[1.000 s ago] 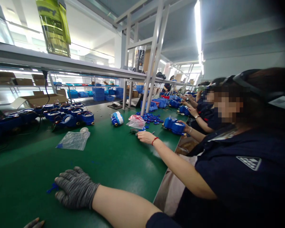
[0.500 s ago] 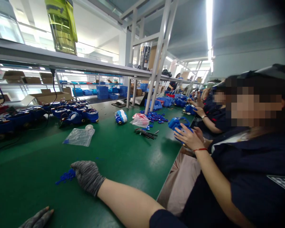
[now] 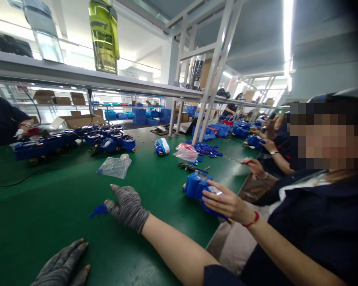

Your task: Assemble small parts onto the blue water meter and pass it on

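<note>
My right hand [image 3: 127, 207], in a grey knit glove with bare fingertips, hovers over or rests on the green table beside a small pile of blue plastic pieces [image 3: 98, 210]. Thumb and forefinger are apart, and nothing shows between them. Low in the view, my left hand [image 3: 62, 263] wears the same kind of glove; its fingers stretch out over the table with nothing in them. Beyond my right hand lies a clear plastic bag [image 3: 115, 167] with a small white round piece [image 3: 124, 156] at its edge.
To my right, a co-worker's hand [image 3: 226, 202] holds a blue meter-like housing [image 3: 197, 184] on the table. Several blue housings [image 3: 107, 143] stand at the back left. A red-and-clear bag [image 3: 185, 152] and blue caps [image 3: 209, 149] lie by the shelf post [image 3: 210, 95]. Bottles stand overhead.
My right hand has opened its fingers beside the blue pieces. More of my left hand shows, fingers spread. The co-worker has set the blue housing down nearer to me. The view has swung left.
</note>
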{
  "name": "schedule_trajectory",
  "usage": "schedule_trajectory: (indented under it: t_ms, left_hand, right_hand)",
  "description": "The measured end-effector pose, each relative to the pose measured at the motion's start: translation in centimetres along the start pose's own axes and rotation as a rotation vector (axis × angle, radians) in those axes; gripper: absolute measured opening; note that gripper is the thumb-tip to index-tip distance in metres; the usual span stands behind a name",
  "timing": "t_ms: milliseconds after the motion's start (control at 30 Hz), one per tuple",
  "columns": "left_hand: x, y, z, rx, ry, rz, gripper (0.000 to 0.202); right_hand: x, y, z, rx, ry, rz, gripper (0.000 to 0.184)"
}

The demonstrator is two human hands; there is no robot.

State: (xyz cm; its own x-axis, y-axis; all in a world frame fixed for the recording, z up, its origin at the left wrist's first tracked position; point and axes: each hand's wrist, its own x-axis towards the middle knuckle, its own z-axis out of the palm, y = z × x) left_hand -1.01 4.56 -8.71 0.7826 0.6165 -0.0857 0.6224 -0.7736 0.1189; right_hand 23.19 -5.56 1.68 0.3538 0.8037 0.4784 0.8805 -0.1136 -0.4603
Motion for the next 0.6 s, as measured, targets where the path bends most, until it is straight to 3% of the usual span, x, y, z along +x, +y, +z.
schedule_trajectory:
  t_ms: [167, 267, 333, 433, 500, 600]
  left_hand:
    - [-1.6, 3.6, -4.2, 0.028, -0.046, -0.056, 0.07]
    - [-2.1, 4.3, -4.9, 0.024, -0.045, -0.058, 0.069]
    - [-2.3, 4.4, -4.9, 0.004, -0.022, -0.05, 0.068]
    - [-2.5, 4.6, -5.2, -0.028, 0.007, -0.035, 0.066]
    - [-2.7, 4.8, -5.5, -0.046, 0.013, -0.028, 0.065]
    - [-2.9, 5.1, -6.0, -0.063, 0.01, -0.03, 0.064]
  right_hand:
    - [1.6, 1.0, -5.9, -0.134, 0.08, -0.007, 0.065]
    - [3.0, 3.3, -9.7, -0.226, 0.144, 0.055, 0.063]
    - [3.7, 5.3, -11.6, -0.215, 0.135, 0.197, 0.058]
    - [4.2, 7.9, -13.4, 0.059, -0.109, 0.423, 0.053]
    - [4.1, 9.1, -14.1, 0.251, -0.274, 0.462, 0.054]
    - [3.8, 9.8, -15.0, 0.497, -0.401, 0.46, 0.056]
